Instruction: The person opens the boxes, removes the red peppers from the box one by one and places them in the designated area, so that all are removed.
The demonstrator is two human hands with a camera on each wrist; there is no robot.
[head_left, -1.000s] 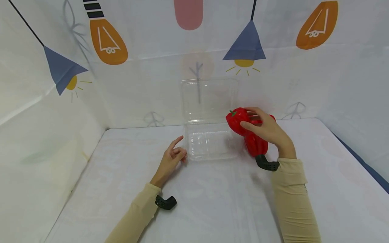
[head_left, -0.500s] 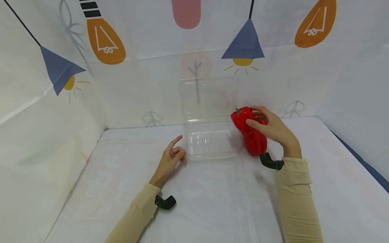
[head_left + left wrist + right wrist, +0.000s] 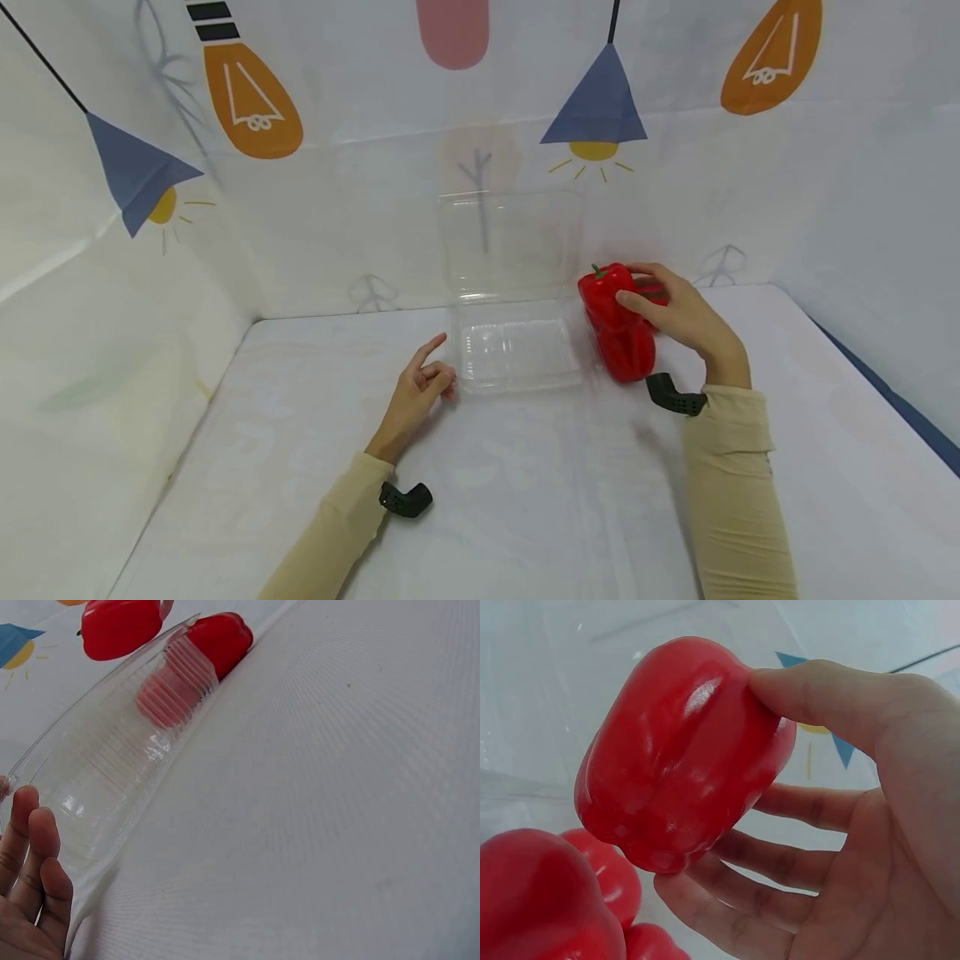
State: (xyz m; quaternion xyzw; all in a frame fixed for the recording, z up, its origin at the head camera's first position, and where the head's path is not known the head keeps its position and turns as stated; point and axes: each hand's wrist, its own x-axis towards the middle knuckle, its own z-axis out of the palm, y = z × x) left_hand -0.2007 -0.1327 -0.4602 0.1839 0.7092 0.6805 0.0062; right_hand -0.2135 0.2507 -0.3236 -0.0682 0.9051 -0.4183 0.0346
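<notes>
My right hand [image 3: 690, 315] holds a glossy red bell pepper [image 3: 604, 293] with a green stem, thumb on one side and fingers on the other. Below the held pepper, other red bell peppers [image 3: 628, 354] lie at the right side of a clear plastic clamshell box [image 3: 521, 386]; several show in the right wrist view, partly overlapping. The box's lid [image 3: 513, 242] stands raised at the back. At the box's left edge is my left hand [image 3: 415, 396], index finger extended and the others loosely bent. Whether those fingertips [image 3: 45, 825] touch the box, I cannot tell.
A white cloth covers the table [image 3: 495, 492]. Behind it rises a white curtain [image 3: 360, 208] printed with lamps and bulbs, close behind the lid. A black wrist mount [image 3: 675, 396] sticks out from my right sleeve near the lower pepper.
My right hand has shifted slightly right with the held bell pepper, whose stem end now tilts more upward. The left hand stays by the box. The head view has drifted a little.
</notes>
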